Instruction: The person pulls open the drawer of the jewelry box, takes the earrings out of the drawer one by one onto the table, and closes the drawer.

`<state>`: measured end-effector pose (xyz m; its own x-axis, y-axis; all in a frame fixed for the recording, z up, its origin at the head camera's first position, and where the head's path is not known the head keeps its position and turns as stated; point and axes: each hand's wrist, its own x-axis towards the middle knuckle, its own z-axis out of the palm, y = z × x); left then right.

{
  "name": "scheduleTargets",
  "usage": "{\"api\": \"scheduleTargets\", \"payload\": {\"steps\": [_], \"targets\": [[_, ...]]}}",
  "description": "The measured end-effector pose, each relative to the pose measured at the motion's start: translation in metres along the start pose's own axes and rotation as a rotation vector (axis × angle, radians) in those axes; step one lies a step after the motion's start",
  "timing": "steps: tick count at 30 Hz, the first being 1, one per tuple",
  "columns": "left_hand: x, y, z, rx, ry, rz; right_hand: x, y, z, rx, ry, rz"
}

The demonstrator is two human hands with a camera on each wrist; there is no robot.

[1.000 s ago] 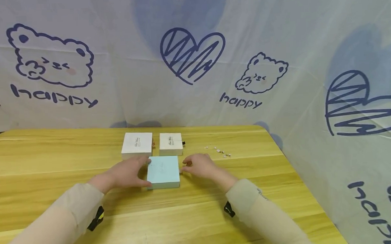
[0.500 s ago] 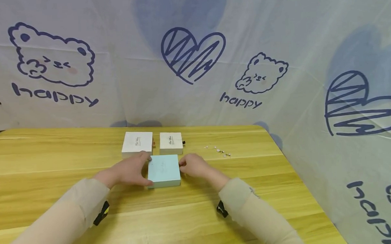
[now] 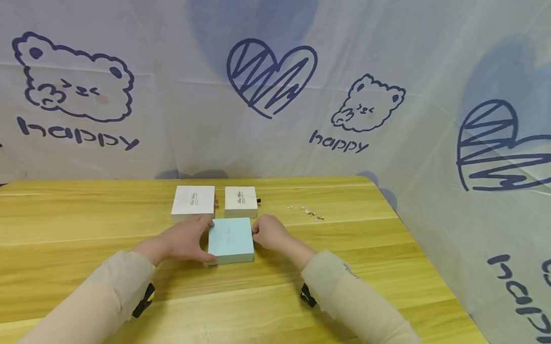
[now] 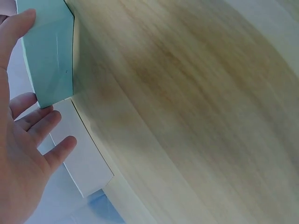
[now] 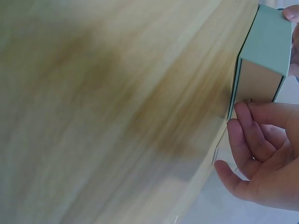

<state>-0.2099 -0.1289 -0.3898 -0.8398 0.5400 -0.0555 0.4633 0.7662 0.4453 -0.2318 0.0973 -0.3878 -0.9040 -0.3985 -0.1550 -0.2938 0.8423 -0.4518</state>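
A light blue drawer-style gift box (image 3: 230,238) lies flat on the wooden table, its lid faintly lettered. My left hand (image 3: 184,240) grips it from the left, thumb at the near corner and fingers at the far one. In the left wrist view the thumb and fingertips touch the blue wall (image 4: 53,60). On the right side my right hand (image 3: 272,233) pinches the box's small pull tab between thumb and index finger. The right wrist view shows the box's pale brown end face (image 5: 257,81) flush in its sleeve; the fingertips mostly hide the tab.
Behind the blue box stand a larger white box (image 3: 193,199) with a reddish tab and a smaller cream box (image 3: 240,200) with a black tab. Several tiny shiny pieces, like jewellery, (image 3: 307,212) lie to the right. A printed cloth (image 3: 274,141) hangs behind the table.
My right hand has moved slightly left, its loosely bent fingers closing on the box's pull tab. The left hand keeps its grip, and the box has shifted only slightly.
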Motion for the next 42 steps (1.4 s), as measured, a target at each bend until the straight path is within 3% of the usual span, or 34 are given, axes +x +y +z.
{"api": "scheduleTargets", "payload": {"steps": [24, 42], "targets": [[-0.005, -0.002, 0.003, 0.05, 0.014, 0.0, -0.012, 0.022, -0.013, -0.058, 0.022, 0.071], [-0.003, -0.002, 0.004, 0.061, 0.024, 0.005, -0.015, 0.037, -0.017, -0.1, 0.051, 0.05]]}}
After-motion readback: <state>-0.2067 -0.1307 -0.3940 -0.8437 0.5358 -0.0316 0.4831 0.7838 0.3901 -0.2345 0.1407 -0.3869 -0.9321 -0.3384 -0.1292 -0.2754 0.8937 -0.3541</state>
